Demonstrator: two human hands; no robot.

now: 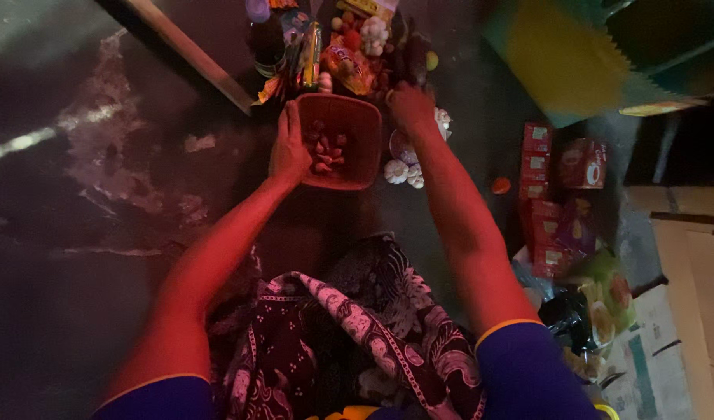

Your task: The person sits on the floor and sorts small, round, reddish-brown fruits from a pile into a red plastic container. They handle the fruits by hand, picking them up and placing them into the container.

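Observation:
My left hand (pixel 289 148) grips the left rim of a square reddish plastic basket (pixel 363 136) that holds several small bulbs, maybe shallots (pixel 324 149). My right hand (pixel 410 105) reaches past the basket's far right corner into a pile of produce; its fingers are curled, and I cannot tell what they hold. White garlic bulbs (pixel 403 173) lie on the floor just right of the basket. More garlic (pixel 375 35) sits in the pile ahead. A patterned dark cloth (pixel 349 327) covers my lap.
Snack packets and bottles (pixel 302 47) crowd the top centre. A wooden plank (pixel 190 50) runs diagonally at upper left. Red boxes (pixel 547 202) and packaged goods (pixel 598 303) stand at right, with cardboard (pixel 691 257) beyond. An orange round thing (pixel 501 185) lies on the dark floor.

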